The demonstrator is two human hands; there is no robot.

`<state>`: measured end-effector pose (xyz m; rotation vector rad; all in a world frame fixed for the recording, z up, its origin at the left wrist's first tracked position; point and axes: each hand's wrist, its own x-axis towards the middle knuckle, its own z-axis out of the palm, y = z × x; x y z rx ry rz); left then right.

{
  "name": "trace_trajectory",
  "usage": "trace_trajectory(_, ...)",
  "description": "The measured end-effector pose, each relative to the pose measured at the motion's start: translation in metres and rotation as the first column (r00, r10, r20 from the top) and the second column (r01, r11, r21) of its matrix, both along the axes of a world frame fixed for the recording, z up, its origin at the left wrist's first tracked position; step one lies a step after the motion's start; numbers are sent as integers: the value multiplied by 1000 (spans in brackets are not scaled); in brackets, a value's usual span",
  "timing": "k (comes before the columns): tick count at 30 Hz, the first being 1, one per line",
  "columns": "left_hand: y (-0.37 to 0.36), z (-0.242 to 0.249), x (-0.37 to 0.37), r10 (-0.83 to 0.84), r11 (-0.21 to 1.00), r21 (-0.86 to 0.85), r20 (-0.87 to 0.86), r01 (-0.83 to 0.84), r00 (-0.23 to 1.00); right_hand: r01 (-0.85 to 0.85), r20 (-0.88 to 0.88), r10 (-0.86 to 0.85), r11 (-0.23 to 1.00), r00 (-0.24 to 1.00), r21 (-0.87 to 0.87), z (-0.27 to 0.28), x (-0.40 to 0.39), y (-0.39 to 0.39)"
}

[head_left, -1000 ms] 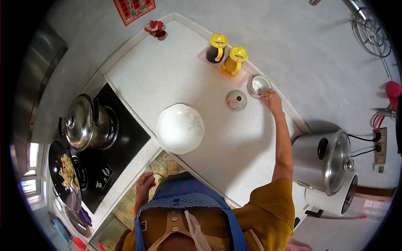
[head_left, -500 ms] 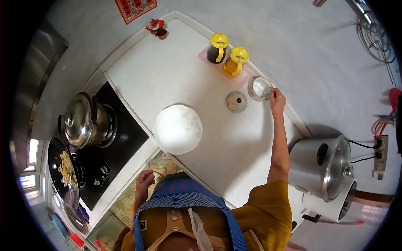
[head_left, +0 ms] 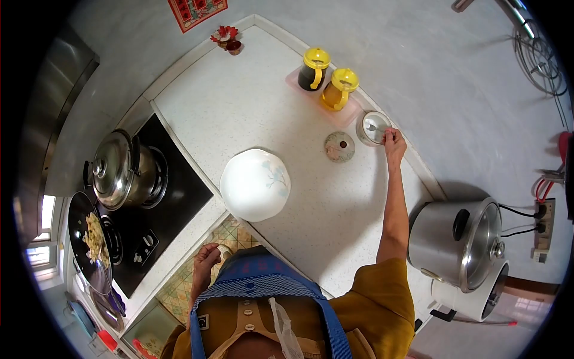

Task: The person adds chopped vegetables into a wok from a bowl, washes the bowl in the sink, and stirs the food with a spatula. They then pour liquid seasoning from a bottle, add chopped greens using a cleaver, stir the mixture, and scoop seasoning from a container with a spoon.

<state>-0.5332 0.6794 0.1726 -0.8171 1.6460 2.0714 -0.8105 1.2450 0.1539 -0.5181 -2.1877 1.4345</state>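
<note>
My right hand [head_left: 394, 142] is at the right rim of a small white jar [head_left: 369, 136], its fingers closed on the handle of a small spoon [head_left: 373, 127] whose bowl is inside the jar. Beside the jar, a round patterned lid [head_left: 338, 148] with a dark knob lies on the counter. My left hand [head_left: 207, 257] hangs near the counter's front edge, over the floor; its fingers are curled, and anything inside them is hidden. Between my hands, a large white plate [head_left: 255, 185] rests at the counter corner.
Two yellow-lidded jugs [head_left: 339, 90] stand on a pink tray [head_left: 296, 78]. On the left are a lidded steel pot [head_left: 122, 173] and a wok [head_left: 81, 239] with food. A large metal cooker [head_left: 445, 236] stands at the right. A red ornament [head_left: 225, 37] is at the back corner.
The spoon shows more clearly inside the jar, its bowl now nearer the middle. My right hand has shifted slightly. My left hand remains in place.
</note>
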Motion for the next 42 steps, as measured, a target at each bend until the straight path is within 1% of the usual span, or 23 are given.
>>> trace_trajectory(1,0,0,0,1,1000,3,0,-1,1000,1,0,-1,1000,1000,0,2,1,-1)
trace_trajectory(3,1,0,-1,1,1000,4,2,-1,1000,-38,-35,34,990,999,-135,7,3,-2)
trace_trajectory(4,1,0,-2,2,1000,6,5,-2,1000,-38,-36,33,990,999,-135,6,3,0)
trace_trajectory(6,1,-2,-2,0,1000,7,3,0,1000,-45,-39,35,959,999,-280,5,4,3)
trace_trajectory(9,1,-4,-3,-7,1000,7,6,7,1000,-66,-76,49,969,996,-239,3,4,4)
trace_trajectory(12,1,-6,-3,-14,1000,7,4,14,1000,-96,-42,90,980,995,-173,-6,0,8)
trace_trajectory(16,1,-5,-4,-14,1000,17,6,14,1000,-70,0,72,978,997,-198,-2,-2,4)
trace_trajectory(18,3,-4,-5,-16,1000,3,21,16,1000,-149,-21,148,973,989,-175,-4,-2,6)
trace_trajectory(19,5,-2,-5,-16,1000,-10,37,16,999,-149,-21,148,973,989,-175,-2,-1,5)
trace_trajectory(24,7,0,-6,-34,999,4,13,34,999,-51,-28,46,981,999,-188,14,9,1)
trace_trajectory(27,6,-1,-3,-41,999,18,-10,42,999,-33,-12,31,978,999,-206,14,16,10)
trace_trajectory(30,2,-6,0,-45,999,0,-2,45,999,-34,-33,27,975,999,-221,32,29,4)
trace_trajectory(32,-2,-8,2,-46,998,-34,-7,46,999,-21,0,22,983,1000,-184,49,36,-5)
trace_trajectory(33,-4,-6,3,-35,998,-54,-17,34,999,-60,-14,58,986,998,-157,50,38,-3)
trace_trajectory(34,-8,-12,7,-16,1000,-27,-57,15,998,-21,16,23,995,1000,-97,65,41,-18)
trace_trajectory(35,-10,-10,9,-3,998,-62,-64,-1,998,-67,-5,67,990,998,-122,73,43,-28)
trace_trajectory(36,-19,-24,15,-25,997,-70,-78,19,997,-76,-19,74,984,997,-161,77,39,-37)
trace_trajectory(37,-21,-19,21,16,1000,-18,-150,-19,989,-159,-17,158,969,987,-189,88,40,-50)
trace_trajectory(38,-26,-13,25,28,1000,-1,-208,-29,978,-189,3,191,974,982,-124,105,41,-75)
trace_trajectory(39,-35,-13,32,90,996,43,-175,-83,980,-281,-20,280,951,960,-127,121,39,-105)
trace_trajectory(40,-43,-12,38,148,987,99,-199,-130,969,-360,-57,355,917,933,-171,128,37,-133)
trace_trajectory(41,-51,-29,47,227,972,105,-186,-211,956,-426,-96,415,881,905,-207,135,29,-165)
trace_trajectory(42,-62,-28,56,270,962,95,-202,-255,941,-499,-110,487,840,866,-211,145,23,-210)
